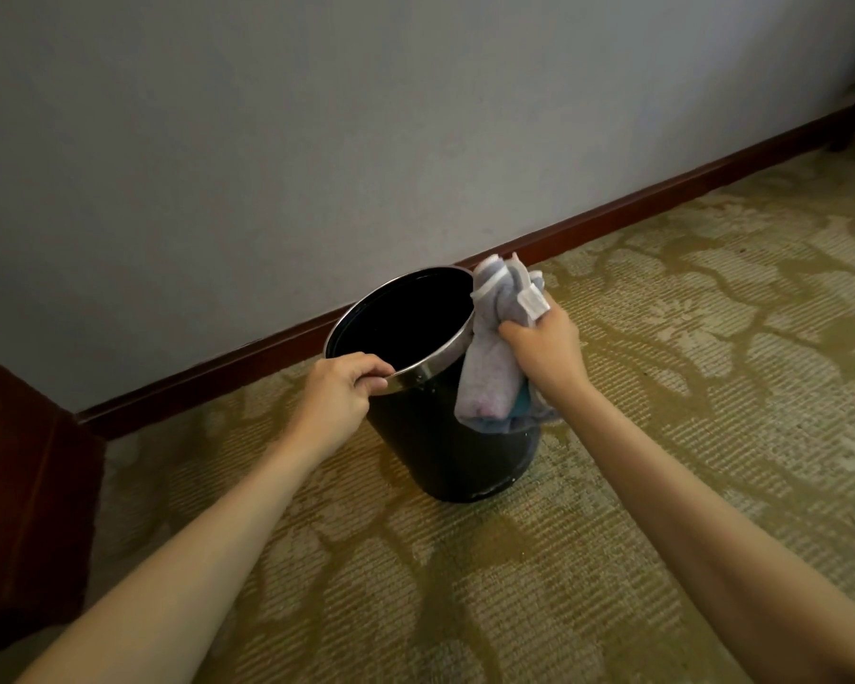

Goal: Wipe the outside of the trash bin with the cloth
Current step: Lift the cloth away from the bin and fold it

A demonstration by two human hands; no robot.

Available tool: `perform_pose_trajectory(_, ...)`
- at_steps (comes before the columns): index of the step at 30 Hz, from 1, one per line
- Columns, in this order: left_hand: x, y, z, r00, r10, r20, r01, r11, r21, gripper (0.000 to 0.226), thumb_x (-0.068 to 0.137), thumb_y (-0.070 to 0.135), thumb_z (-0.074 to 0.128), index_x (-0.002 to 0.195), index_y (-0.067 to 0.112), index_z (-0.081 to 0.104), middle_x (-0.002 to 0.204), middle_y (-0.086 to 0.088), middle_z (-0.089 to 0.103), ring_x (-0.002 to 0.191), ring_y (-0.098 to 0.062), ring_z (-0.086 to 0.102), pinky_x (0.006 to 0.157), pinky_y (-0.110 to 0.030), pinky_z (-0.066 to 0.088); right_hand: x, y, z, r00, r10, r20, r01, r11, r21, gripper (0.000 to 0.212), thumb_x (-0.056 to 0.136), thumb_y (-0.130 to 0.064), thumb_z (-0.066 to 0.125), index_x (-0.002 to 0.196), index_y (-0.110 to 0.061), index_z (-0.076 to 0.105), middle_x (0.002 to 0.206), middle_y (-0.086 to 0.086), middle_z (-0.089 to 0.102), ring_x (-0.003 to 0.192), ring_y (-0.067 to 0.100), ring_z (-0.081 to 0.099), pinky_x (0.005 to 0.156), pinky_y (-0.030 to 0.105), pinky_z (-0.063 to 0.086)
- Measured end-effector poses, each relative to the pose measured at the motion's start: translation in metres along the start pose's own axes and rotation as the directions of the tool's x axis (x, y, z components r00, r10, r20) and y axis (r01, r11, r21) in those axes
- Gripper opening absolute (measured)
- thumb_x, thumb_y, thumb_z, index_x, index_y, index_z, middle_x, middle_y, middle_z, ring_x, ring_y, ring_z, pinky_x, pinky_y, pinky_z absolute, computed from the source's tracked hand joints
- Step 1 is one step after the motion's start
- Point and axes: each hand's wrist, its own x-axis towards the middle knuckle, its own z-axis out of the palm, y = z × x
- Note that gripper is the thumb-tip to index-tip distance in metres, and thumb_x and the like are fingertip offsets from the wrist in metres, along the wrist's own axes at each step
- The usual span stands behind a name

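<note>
A black round trash bin (435, 446) with a shiny metal rim stands on the carpet, tilted toward the left, its open mouth facing up and left. My left hand (339, 387) grips the near left part of the rim. My right hand (546, 350) is closed around a bunched pale grey cloth (494, 348), which hangs against the bin's upper right side just below the rim. The cloth has a white label and a bit of blue at its lower edge. The bin's inside is dark and looks bare.
Patterned olive and beige carpet (662, 436) covers the floor. A grey wall with a dark red-brown baseboard (267, 345) runs behind the bin. Dark wooden furniture (21, 466) stands at the left edge, and a furniture leg (845, 135) shows at the far right.
</note>
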Motion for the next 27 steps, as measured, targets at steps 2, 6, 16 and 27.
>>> perform_pose_trajectory(2, 0.0, -0.001, 0.002, 1.0, -0.004, -0.003, 0.004, 1.0, 0.012, 0.025, 0.087, 0.003, 0.06, 0.092, 0.025, 0.072, 0.086, 0.013, 0.067, 0.088, 0.002, 0.059, 0.076, -0.02, 0.045, 0.002, -0.001, 0.0, 1.0, 0.006, -0.003, -0.006, 1.0, 0.019, 0.022, 0.078, -0.021, 0.057, 0.099, -0.019, 0.058, 0.088, 0.005, 0.064, 0.077, 0.019, 0.063, 0.063, 0.035, 0.053)
perform_pose_trajectory(6, 0.001, 0.002, 0.004, 1.0, -0.01, 0.025, 0.009, 0.998, 0.054, 0.021, 0.089, 0.007, 0.059, 0.097, 0.023, 0.071, 0.088, 0.01, 0.066, 0.089, -0.007, 0.06, 0.079, -0.033, 0.051, -0.015, 0.036, 0.002, 0.996, 0.085, -0.019, -0.085, 0.996, -0.031, 0.004, 0.082, -0.018, 0.057, 0.084, -0.02, 0.054, 0.072, -0.004, 0.058, 0.063, 0.011, 0.057, 0.048, 0.025, 0.04)
perform_pose_trajectory(16, -0.023, 0.036, 0.048, 0.958, 0.273, 0.087, -0.286, 0.899, 0.331, 0.026, 0.085, -0.001, 0.059, 0.105, 0.013, 0.068, 0.095, 0.0, 0.066, 0.095, -0.018, 0.064, 0.068, -0.039, 0.055, -0.062, 0.095, -0.033, 0.957, 0.289, -0.027, -0.289, 0.957, -0.014, 0.022, 0.078, -0.02, 0.06, 0.1, -0.02, 0.058, 0.079, -0.007, 0.062, 0.071, 0.008, 0.061, 0.048, 0.017, 0.038)
perform_pose_trajectory(27, -0.02, 0.038, 0.042, 0.954, 0.105, 0.282, -0.115, 0.993, 0.019, 0.023, 0.094, 0.031, 0.053, 0.113, 0.043, 0.057, 0.109, 0.026, 0.059, 0.101, 0.008, 0.054, 0.074, -0.012, 0.043, -0.056, 0.037, -0.098, 0.94, 0.214, -0.266, -0.126, 0.942, 0.312, 0.036, 0.079, -0.011, 0.065, 0.115, -0.01, 0.059, 0.098, 0.008, 0.069, 0.088, 0.018, 0.067, 0.072, 0.035, 0.054)
